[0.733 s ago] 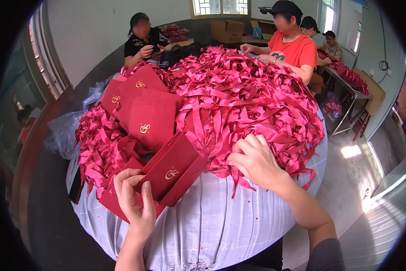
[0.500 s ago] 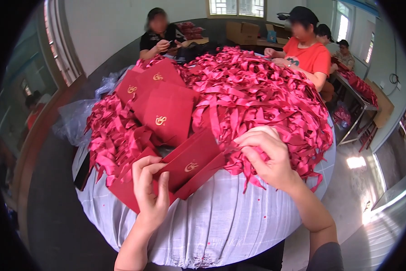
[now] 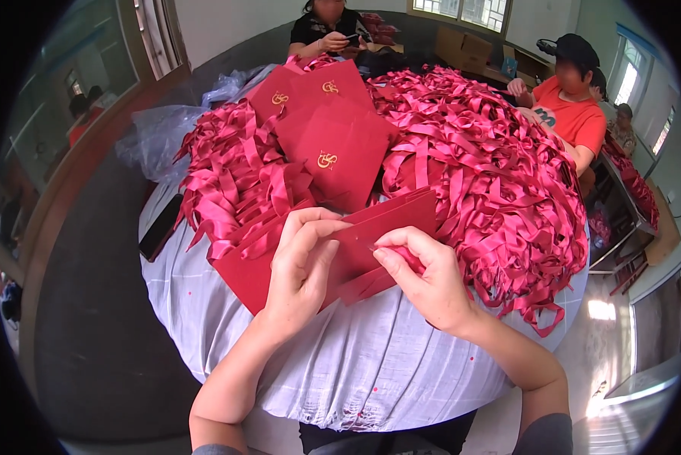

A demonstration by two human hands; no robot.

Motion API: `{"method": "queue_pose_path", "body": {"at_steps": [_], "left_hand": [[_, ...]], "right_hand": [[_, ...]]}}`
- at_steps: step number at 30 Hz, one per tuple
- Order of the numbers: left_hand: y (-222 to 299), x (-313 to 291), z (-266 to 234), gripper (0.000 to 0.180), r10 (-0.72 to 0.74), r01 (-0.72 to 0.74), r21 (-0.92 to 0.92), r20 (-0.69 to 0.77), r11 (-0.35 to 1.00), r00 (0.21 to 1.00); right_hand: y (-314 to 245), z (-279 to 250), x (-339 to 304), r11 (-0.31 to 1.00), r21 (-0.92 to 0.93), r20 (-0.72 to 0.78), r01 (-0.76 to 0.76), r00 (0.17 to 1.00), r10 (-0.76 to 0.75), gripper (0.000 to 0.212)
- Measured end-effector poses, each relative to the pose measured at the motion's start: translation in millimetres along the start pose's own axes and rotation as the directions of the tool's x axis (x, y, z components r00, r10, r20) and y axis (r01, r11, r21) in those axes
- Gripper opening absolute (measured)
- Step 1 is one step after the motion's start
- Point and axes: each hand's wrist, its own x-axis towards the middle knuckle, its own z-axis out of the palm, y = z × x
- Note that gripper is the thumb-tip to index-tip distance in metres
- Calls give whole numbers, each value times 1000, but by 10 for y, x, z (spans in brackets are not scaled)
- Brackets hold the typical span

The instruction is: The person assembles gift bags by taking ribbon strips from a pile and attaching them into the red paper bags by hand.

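Observation:
My left hand (image 3: 302,265) grips an open red paper gift bag (image 3: 393,216) near its mouth, with the fingers over its edge. In front of the bag's side, my right hand (image 3: 428,280) has thumb and forefinger pinched together. Whatever is in that pinch is too small to make out. Below my left hand lies another piece of red card (image 3: 242,277), partly hidden. Beyond the bag, flat red bags (image 3: 340,144) with gold emblems lie overlapping. Heaps of red ribbon (image 3: 500,174) surround them, with a smaller ribbon pile (image 3: 230,163) on the left.
The round table wears a pale cloth (image 3: 340,364), frayed at the near edge. A dark phone (image 3: 161,227) lies at its left side, below clear plastic wrap (image 3: 155,144). A person in orange (image 3: 572,114) sits at the far right, another in black (image 3: 321,34) at the back.
Both hands have come closer together over the bag. My right hand has moved from beside the ribbon heap to the bag's face. The bag's gold emblem no longer shows, and the view has shifted.

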Motion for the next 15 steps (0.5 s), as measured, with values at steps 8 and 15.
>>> {"method": "queue_pose_path", "body": {"at_steps": [8,15], "left_hand": [[35,-20,32,20,24,-24,-3,-1,1000,1000],[61,-33,68,23,61,-60,62,-11,996,998]], "right_hand": [[-3,135,-48,999,-33,-120,-15,993,11,7],[12,174,-63,986,-150,-184,79,977,-106,10]]}}
